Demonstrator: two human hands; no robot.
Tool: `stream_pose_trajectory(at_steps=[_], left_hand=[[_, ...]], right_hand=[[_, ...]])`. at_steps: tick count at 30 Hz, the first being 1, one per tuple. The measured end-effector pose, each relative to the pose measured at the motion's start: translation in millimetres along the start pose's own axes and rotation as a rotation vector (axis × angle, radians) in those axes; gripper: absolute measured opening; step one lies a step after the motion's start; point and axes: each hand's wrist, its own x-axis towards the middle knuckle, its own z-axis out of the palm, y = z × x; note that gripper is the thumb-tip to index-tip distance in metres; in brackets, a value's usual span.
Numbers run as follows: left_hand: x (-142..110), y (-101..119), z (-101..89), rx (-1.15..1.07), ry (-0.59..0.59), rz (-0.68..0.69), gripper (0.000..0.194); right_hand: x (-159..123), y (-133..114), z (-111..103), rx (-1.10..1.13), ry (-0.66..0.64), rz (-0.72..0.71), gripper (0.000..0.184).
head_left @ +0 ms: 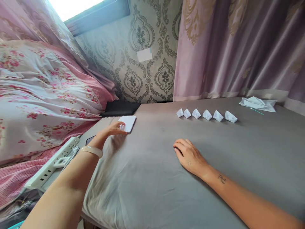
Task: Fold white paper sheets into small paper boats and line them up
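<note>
My left hand [116,128] reaches out over the grey cloth [154,178] and its fingertips touch the near edge of a small stack of white paper [128,122]. The fingers are stretched out flat. My right hand [189,156] rests palm down on the cloth in the middle, fingers loosely curled under, with nothing visible in it. Beyond it stands a row of several small folded white paper boats [206,114].
A pile of crumpled white paper [258,104] lies at the far right by the curtain [238,47]. A white power strip [54,162] lies along the left edge, beside floral bedding [43,95]. A black pad [120,108] sits behind the paper stack.
</note>
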Motion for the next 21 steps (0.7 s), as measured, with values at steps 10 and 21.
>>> stream_pose_trajectory(at_steps=[10,21], left_hand=[[10,-5,-6.0,0.042,-0.028,0.0,0.076],[10,-5,-5.4,0.066,0.007,0.076,0.068]], right_hand=[[0,0,1,0.009,-0.014,0.002,0.02],[1,1,0,0.006,-0.002,-0.023,0.021]])
